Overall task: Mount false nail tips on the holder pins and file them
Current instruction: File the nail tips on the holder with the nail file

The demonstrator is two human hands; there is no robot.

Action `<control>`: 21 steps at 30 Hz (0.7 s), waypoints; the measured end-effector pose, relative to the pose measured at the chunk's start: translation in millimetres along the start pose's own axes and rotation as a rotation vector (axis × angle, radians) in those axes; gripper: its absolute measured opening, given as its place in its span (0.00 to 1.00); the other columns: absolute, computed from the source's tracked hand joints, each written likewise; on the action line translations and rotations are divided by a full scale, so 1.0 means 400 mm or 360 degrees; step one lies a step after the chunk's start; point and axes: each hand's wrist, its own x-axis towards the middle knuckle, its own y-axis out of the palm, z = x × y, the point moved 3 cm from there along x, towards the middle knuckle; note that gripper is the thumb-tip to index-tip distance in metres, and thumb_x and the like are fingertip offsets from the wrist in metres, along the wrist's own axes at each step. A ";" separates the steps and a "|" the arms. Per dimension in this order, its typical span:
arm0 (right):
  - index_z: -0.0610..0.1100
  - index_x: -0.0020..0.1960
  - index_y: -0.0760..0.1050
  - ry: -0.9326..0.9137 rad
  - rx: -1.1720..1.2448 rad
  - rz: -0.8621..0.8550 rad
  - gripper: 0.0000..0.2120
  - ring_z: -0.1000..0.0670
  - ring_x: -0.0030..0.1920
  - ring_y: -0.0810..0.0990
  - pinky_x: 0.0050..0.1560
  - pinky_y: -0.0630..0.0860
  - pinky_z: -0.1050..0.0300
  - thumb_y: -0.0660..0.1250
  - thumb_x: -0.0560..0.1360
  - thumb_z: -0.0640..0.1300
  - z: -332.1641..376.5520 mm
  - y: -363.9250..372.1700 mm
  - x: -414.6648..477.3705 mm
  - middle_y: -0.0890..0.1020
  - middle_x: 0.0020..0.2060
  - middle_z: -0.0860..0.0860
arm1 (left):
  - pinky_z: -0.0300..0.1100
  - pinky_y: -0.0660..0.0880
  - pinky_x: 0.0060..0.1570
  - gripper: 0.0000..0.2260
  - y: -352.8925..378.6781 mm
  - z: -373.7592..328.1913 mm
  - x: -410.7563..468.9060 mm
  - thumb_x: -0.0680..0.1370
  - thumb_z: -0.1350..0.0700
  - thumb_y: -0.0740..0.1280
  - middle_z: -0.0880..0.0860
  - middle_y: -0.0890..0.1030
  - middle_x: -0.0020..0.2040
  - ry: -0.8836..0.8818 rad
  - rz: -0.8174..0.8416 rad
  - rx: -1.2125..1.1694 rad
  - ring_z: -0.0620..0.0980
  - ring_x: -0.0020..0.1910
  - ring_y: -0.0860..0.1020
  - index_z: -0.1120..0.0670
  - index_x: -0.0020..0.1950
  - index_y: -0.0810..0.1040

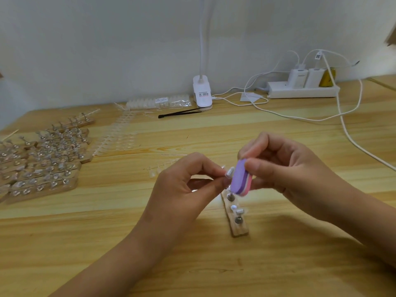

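Home nail-craft desk (214,264): clip lamp (202,93), stacked holders (42,163)

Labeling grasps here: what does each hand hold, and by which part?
Right hand pinches the purple file by its upper end. Left hand pinches a clear nail tip by one end, thumb and forefinger, beside the file.

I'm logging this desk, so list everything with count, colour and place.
file block: one, purple-pink, gripped by right hand
nail tip: one, clear, pinched by left hand
holder: one, wooden, under file block
stacked holders: many, wooden, table left
tip strips: several, clear, centre-left
tip bag: one, clear, by wall
lamp: one, white, back centre
thin tool: one, black, before lamp
power strip: one, white, back right
chargers: two, white, on power strip
hands: two, mid-table
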 end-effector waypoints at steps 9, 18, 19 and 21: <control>0.46 0.47 0.80 0.0003 -0.0073 -0.0026 0.10 0.50 0.43 0.85 0.45 0.81 0.59 0.75 0.69 0.49 0.012 -0.011 0.001 0.84 0.42 0.49 | 0.36 0.79 0.46 0.03 0.009 -0.003 -0.005 0.73 0.51 0.74 0.48 0.82 0.42 -0.0004 -0.0033 -0.0042 0.49 0.46 0.83 0.46 0.42 0.81; 0.45 0.46 0.80 0.0006 -0.0059 -0.0067 0.05 0.49 0.43 0.85 0.45 0.81 0.60 0.75 0.71 0.43 0.004 -0.002 0.000 0.85 0.42 0.48 | 0.36 0.79 0.45 0.05 0.011 -0.011 -0.004 0.70 0.47 0.71 0.45 0.82 0.42 -0.0027 -0.0018 -0.0025 0.47 0.46 0.83 0.46 0.42 0.81; 0.44 0.46 0.80 0.0018 -0.0067 -0.0022 0.05 0.48 0.43 0.86 0.45 0.81 0.60 0.74 0.72 0.43 0.003 0.001 -0.001 0.85 0.42 0.48 | 0.37 0.80 0.46 0.05 0.012 -0.011 -0.005 0.70 0.47 0.71 0.45 0.82 0.42 -0.0025 -0.0011 -0.0009 0.47 0.46 0.83 0.47 0.42 0.81; 0.44 0.47 0.80 0.0031 -0.0088 -0.0014 0.06 0.48 0.44 0.86 0.45 0.81 0.60 0.74 0.72 0.43 0.004 0.003 -0.001 0.85 0.42 0.48 | 0.38 0.80 0.46 0.06 0.010 -0.010 -0.005 0.70 0.47 0.71 0.45 0.82 0.42 -0.0025 -0.0014 0.0022 0.47 0.46 0.83 0.48 0.42 0.81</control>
